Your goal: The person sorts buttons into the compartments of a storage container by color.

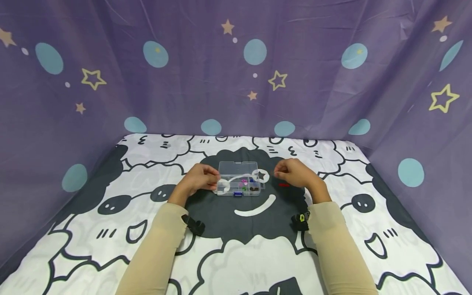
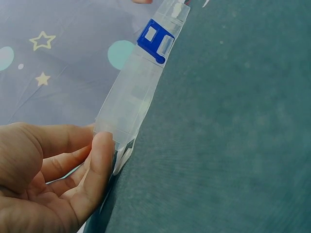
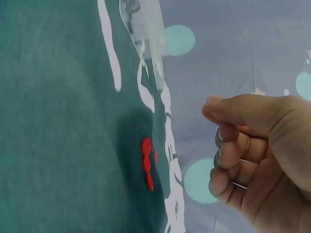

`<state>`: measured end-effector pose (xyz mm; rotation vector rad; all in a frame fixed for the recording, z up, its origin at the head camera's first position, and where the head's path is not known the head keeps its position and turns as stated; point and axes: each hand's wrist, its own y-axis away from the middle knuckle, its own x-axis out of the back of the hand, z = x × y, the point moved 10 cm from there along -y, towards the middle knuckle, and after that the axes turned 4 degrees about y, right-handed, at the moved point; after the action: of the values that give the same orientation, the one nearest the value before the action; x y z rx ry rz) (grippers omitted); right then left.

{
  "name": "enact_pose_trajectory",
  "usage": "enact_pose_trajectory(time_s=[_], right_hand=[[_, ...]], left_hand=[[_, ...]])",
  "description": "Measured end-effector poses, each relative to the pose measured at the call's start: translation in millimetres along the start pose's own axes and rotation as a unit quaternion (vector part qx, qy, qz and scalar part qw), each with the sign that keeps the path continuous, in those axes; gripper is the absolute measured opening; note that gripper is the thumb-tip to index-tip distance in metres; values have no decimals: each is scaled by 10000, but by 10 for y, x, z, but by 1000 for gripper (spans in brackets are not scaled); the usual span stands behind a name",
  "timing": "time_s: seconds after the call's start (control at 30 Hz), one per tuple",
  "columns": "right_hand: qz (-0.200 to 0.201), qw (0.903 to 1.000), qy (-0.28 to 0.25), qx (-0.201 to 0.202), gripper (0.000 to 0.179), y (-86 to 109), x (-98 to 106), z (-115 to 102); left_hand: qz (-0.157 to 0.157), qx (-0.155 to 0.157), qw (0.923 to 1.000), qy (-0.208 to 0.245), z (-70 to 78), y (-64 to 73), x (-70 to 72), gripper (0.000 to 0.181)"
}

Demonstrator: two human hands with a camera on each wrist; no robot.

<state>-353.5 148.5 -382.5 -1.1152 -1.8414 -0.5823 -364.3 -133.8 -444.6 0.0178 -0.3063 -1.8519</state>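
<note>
A clear plastic compartment box [image 1: 230,189] stands on the patterned cloth, its transparent lid [image 1: 237,167] raised at the back. Small pink, purple, green and dark pieces [image 1: 244,184] lie in its right compartments. My left hand [image 1: 200,179] pinches the box's left end; the left wrist view shows thumb and fingers at its corner beside the blue latch [image 2: 155,41]. To the right of the box, my right hand [image 1: 293,172] is raised above the cloth with curled fingers, and no object shows at its fingertips. Small red pieces [image 3: 146,162] lie in a row below it.
The cloth [image 1: 254,262] has black and white cartoon sheep drawn on it. A purple curtain [image 1: 206,82] with stars and blue dots hangs behind and along both sides. Each wrist wears a dark strapped camera [image 1: 300,221].
</note>
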Motion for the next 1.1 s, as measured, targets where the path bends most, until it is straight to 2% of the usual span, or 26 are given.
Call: enact_pose_trajectory(time_s=[0.2,0.57,0.73,1.1], right_hand=[[-101,9998,42,-168,8,61,16,201],[-567,9950,-357,-745,6,185,-85,515],[-782,9920,-414,-900,9,208,-162,572],[-770,9909,-451,-1008,8,217,-160,592]], left_hand=[[-13,3,10000,4,-10,-21,-5,25],[-28,-18,10000,2,-6,-31,-22,25],[-13,37,10000,-15,-32,-19,-12,24],[-10,-23,10000,-29,2,3,-5,25]])
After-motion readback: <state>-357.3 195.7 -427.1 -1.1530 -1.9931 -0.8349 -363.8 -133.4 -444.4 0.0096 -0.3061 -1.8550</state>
